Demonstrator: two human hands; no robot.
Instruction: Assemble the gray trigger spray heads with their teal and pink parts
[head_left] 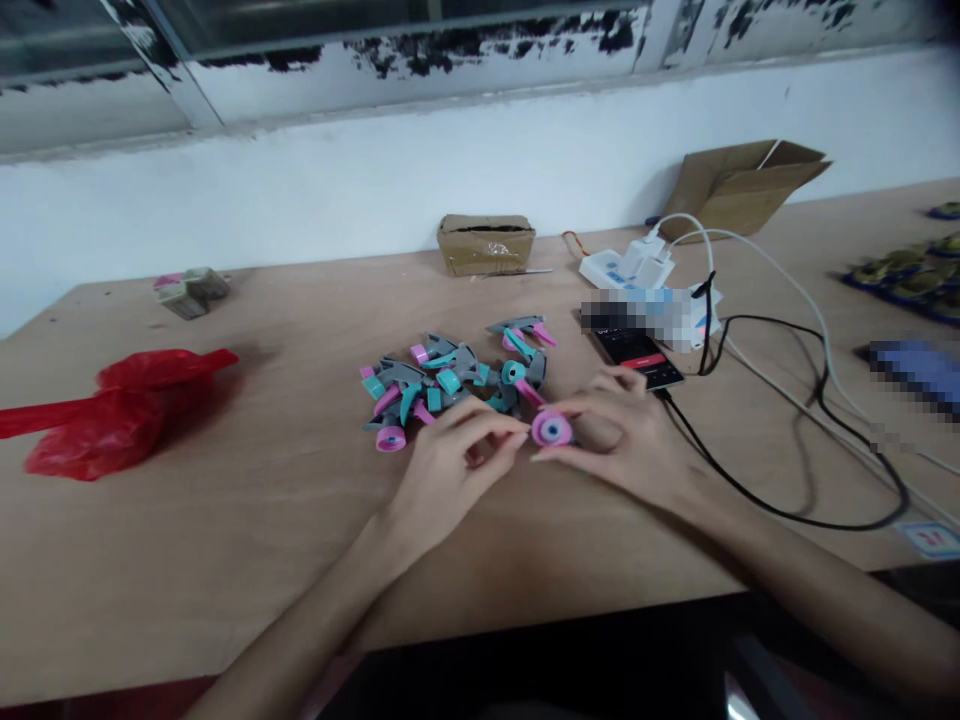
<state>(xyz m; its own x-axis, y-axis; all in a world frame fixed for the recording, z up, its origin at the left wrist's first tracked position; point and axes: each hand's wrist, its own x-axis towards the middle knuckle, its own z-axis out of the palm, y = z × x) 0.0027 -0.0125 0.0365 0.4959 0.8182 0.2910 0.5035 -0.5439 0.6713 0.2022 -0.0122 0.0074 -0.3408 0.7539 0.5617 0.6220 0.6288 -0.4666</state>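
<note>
In front of me, my right hand [626, 430] grips a trigger spray head [552, 429] between thumb and fingers. Its round pink end, with a dark centre, faces me; the rest is hidden by the hand. Thumb and forefinger of my left hand [465, 450] are pinched together right beside that pink end. Whatever is between those fingertips, if anything, is too small to name. Just beyond both hands lies a loose pile of grey trigger spray heads [457, 362] with teal and pink parts. One with a pink trigger [541, 332] rests at the pile's far right.
A red plastic bag [135, 415] lies on the wooden table [247, 560] at left. Small grey blocks [191, 292] and a taped cardboard box [486, 246] stand farther back. To the right are a phone [637, 355], a power strip [604, 270], looping cables [817, 522] and an open carton [739, 195].
</note>
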